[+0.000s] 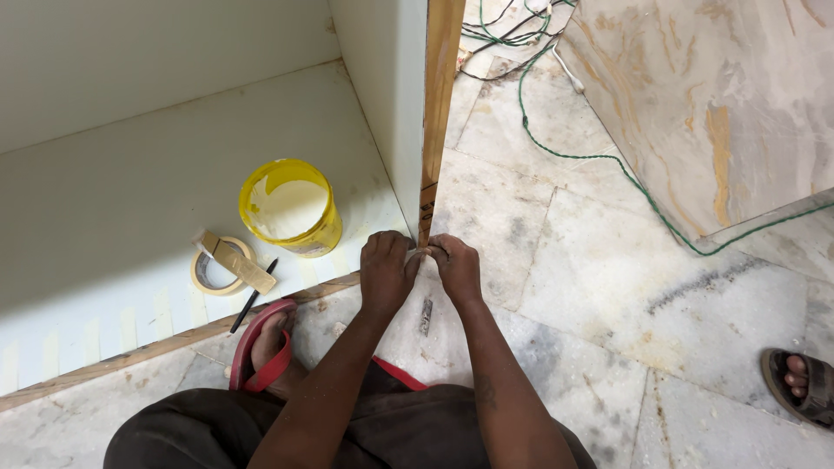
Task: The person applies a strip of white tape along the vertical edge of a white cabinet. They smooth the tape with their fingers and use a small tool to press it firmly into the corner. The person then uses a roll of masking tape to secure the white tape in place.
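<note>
My left hand [387, 271] and my right hand [454, 265] meet at the foot of a cabinet's vertical side panel [436, 104], whose raw wooden front edge faces me. Both hands have fingers curled and pinch a small pale object [423, 254] against the bottom of that edge; what it is cannot be made out. The panel's inner face is white. I crouch on the marble floor, my foot in a red sandal [261, 347] below the left arm.
Inside the cabinet sit a yellow bucket of white paste [291, 207], a roll of masking tape [208, 269] with a putty knife [239, 263] across it, and a black pencil [253, 297]. A green cable [608, 161] trails over the floor. Another person's sandalled foot [804, 382] shows at right.
</note>
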